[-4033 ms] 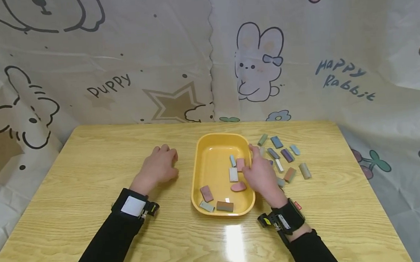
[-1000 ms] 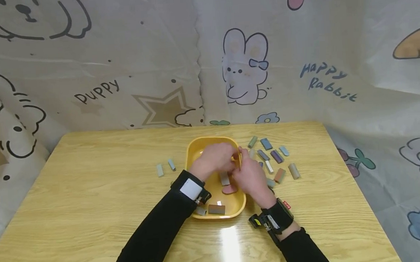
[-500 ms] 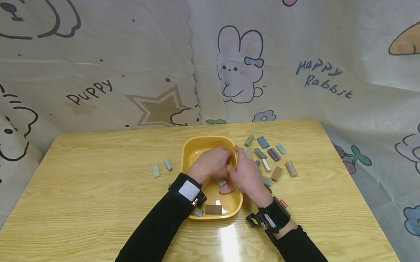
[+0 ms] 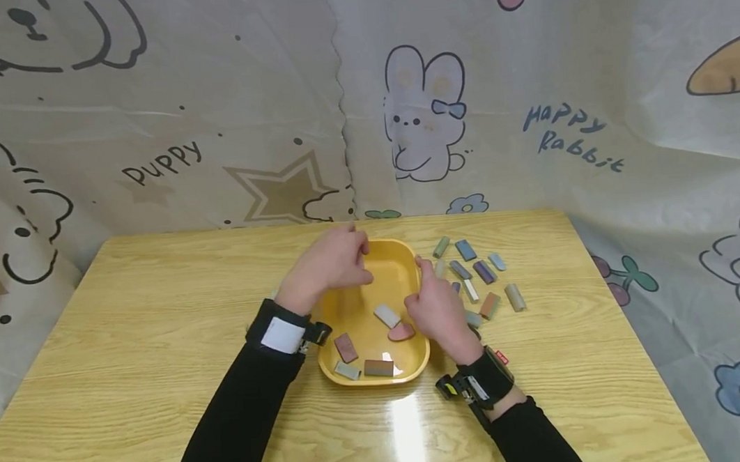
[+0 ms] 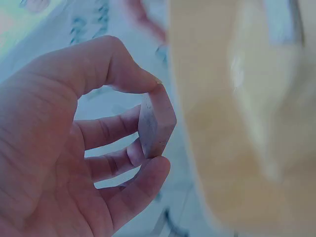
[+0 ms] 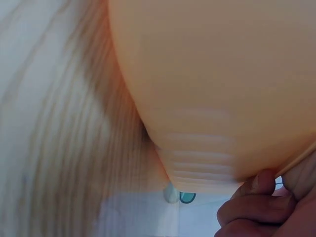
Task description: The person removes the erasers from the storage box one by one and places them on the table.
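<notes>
My left hand (image 4: 328, 264) is over the upper left rim of a yellow plastic bin (image 4: 389, 258). In the left wrist view its thumb and fingertips pinch a small pinkish rectangular block (image 5: 157, 121), beside the bin wall. My right hand (image 4: 440, 314) holds the bin's right rim, thumb side inward and fingers against the outside. Inside the bin lie a whitish block (image 4: 387, 316), a rounded pink block (image 4: 402, 332), a dusty pink block (image 4: 346, 347), a pale grey block (image 4: 347, 370) and a brown block (image 4: 378, 367).
Right of the bin, several small blocks are scattered on the wooden table (image 4: 578, 360), among them a purple block (image 4: 484, 272), an orange-brown block (image 4: 490, 306) and a grey-beige block (image 4: 515, 298). A printed curtain (image 4: 243, 91) hangs behind the table.
My left hand has come up out of the bin and moved left, carrying the pinkish block. Earlier, two small pale blocks appeared on the table left of the bin. My right hand stays on the rim.
</notes>
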The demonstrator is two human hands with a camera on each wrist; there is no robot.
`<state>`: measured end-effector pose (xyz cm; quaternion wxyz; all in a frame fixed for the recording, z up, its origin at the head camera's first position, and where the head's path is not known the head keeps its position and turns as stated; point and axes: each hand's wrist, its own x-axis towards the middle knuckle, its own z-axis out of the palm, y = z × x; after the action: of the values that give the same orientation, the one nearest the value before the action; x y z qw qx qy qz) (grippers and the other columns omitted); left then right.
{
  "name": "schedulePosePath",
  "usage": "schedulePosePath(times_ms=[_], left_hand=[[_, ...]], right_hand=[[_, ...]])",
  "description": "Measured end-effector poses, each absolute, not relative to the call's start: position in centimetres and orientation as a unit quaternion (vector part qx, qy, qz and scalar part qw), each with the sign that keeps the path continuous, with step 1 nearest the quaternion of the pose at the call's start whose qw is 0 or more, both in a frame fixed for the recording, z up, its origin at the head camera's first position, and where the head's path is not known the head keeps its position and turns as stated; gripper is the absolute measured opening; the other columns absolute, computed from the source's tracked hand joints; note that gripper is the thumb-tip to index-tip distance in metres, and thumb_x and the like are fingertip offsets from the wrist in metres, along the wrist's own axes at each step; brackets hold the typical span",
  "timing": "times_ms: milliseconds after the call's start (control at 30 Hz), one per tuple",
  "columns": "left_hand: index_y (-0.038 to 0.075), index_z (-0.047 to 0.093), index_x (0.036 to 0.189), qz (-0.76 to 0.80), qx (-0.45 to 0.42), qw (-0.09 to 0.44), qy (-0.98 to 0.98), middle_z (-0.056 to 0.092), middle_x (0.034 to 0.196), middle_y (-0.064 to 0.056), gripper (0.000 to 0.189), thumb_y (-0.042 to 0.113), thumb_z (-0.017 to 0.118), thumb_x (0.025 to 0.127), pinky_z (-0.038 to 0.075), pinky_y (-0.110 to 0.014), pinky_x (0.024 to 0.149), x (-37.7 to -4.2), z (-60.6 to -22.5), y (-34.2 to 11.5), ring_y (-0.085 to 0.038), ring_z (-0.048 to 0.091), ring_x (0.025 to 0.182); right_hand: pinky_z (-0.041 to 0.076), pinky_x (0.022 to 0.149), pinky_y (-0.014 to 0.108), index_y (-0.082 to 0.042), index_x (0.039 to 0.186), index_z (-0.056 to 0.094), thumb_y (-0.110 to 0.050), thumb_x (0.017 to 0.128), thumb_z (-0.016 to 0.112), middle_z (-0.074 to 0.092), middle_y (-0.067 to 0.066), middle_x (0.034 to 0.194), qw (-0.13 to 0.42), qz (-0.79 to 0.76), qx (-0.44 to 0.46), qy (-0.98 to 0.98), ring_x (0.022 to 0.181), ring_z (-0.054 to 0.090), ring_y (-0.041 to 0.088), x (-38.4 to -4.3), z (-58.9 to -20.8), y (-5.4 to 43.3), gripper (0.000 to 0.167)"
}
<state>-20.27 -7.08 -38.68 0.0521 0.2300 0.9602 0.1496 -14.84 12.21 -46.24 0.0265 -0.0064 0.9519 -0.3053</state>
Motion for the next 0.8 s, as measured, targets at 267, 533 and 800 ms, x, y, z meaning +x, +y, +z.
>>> schedulePosePath(times_ms=[267, 533, 800], left_hand=[[0.002, 0.063, 0.101, 0.183, 0.149, 0.033, 0.971, 0.052, 0.105, -0.012, 0.032, 0.018, 0.067, 0.074, 0.047, -0.041, 0.076, -21.2, -39.5, -13.8, -0.03, 0.054, 0.089], [0.0, 0.062, 0.107, 0.18, 0.07, 0.09, 0.977, 0.051, 0.105, -0.016, 0.036, 0.026, 0.065, 0.082, 0.043, -0.039, 0.072, -22.2, -44.8, -17.9, -0.029, 0.049, 0.087], [0.004, 0.058, 0.123, 0.169, 0.05, 0.093, 0.98, 0.053, 0.109, -0.015, 0.046, 0.03, 0.06, 0.085, 0.045, -0.041, 0.07, -22.3, -44.9, -18.4, -0.031, 0.052, 0.089]], right_hand=[[0.039, 0.045, 0.032, -0.012, 0.15, 0.028, -0.012, 0.084, 0.058, 0.055, 0.006, 0.061, 0.028, -0.308, -0.004, 0.951, 0.048, 0.05, 0.021, -14.8, -46.2, 12.2, 0.072], [0.04, 0.045, 0.033, -0.012, 0.151, 0.027, -0.012, 0.084, 0.058, 0.055, 0.006, 0.06, 0.031, -0.307, 0.001, 0.951, 0.048, 0.051, 0.021, -14.8, -46.3, 12.1, 0.074], [0.038, 0.043, 0.032, -0.011, 0.151, 0.028, -0.012, 0.083, 0.058, 0.053, 0.006, 0.058, 0.017, -0.307, -0.008, 0.951, 0.045, 0.049, 0.02, -14.7, -46.5, 12.1, 0.074]])
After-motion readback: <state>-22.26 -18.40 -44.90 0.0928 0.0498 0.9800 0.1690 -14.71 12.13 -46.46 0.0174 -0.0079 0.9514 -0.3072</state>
